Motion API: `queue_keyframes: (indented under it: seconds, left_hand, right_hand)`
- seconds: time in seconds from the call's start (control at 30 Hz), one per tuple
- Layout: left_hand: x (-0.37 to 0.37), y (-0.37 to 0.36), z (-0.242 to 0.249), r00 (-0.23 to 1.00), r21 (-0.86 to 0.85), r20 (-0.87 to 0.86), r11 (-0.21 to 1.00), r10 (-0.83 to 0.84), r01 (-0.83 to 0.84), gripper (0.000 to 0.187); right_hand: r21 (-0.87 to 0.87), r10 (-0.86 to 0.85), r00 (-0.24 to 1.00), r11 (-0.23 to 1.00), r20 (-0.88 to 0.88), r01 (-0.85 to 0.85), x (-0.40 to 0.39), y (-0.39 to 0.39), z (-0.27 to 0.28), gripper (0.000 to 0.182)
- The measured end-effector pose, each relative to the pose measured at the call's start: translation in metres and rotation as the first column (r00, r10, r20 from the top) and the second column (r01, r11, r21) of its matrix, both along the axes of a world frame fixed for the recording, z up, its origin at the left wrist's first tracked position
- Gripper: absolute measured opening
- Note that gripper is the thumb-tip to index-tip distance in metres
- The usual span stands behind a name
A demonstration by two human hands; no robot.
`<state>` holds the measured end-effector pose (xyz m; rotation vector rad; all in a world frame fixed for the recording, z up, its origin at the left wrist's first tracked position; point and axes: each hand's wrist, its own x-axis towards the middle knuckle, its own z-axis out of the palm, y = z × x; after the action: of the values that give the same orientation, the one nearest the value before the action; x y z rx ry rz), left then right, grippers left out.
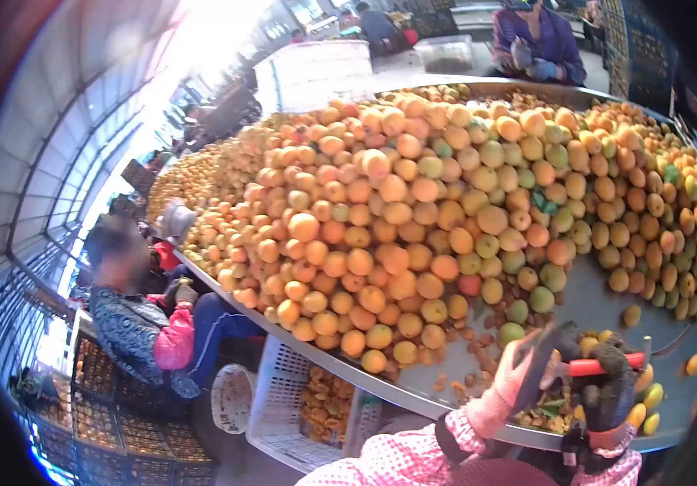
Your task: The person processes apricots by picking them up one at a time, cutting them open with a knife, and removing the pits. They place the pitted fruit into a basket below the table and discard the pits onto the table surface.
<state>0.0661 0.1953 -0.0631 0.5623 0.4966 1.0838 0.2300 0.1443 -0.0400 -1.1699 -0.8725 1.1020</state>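
A mostly dark glove with a pink cuff covers my left hand [525, 371], raised at the near edge of the metal table [438, 398]. Its fingers look curled, but what they hold is hidden. To its right, my right hand [610, 387] in a dark glove is closed around a red-handled tool [596, 364]. The tool's red grip lies roughly level, with a short metal piece [647, 348] at its right end; its left end is close to my left hand. Beside my right hand lie a few yellow-green apricots [652, 395]. Cut scraps [549, 409] lie below the hands.
A large heap of orange apricots [397, 235] covers most of the table. A white basket of cut fruit [288, 441] and a white bucket [233, 397] stand below its left edge. One person [150, 332] sits at left; another [539, 44] works opposite. Stacked crates [126, 433] stand lower left.
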Motion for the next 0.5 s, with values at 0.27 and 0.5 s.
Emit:
queue_keyframes:
  seconds: [0.27,0.5]
  left_hand:
    - [-0.003,-0.008,0.006,0.564,0.512,-0.551,0.783,0.616,-0.354,0.052]
    - [-0.012,0.006,0.013,0.521,0.851,-0.525,0.42,0.673,0.314,0.076]
  right_hand:
    - [0.019,-0.389,0.915,0.919,-0.104,0.393,-0.087,0.002,0.011,0.014]
    - [0.235,-0.042,0.925,0.971,0.378,-0.052,-0.01,0.013,0.005,0.016]
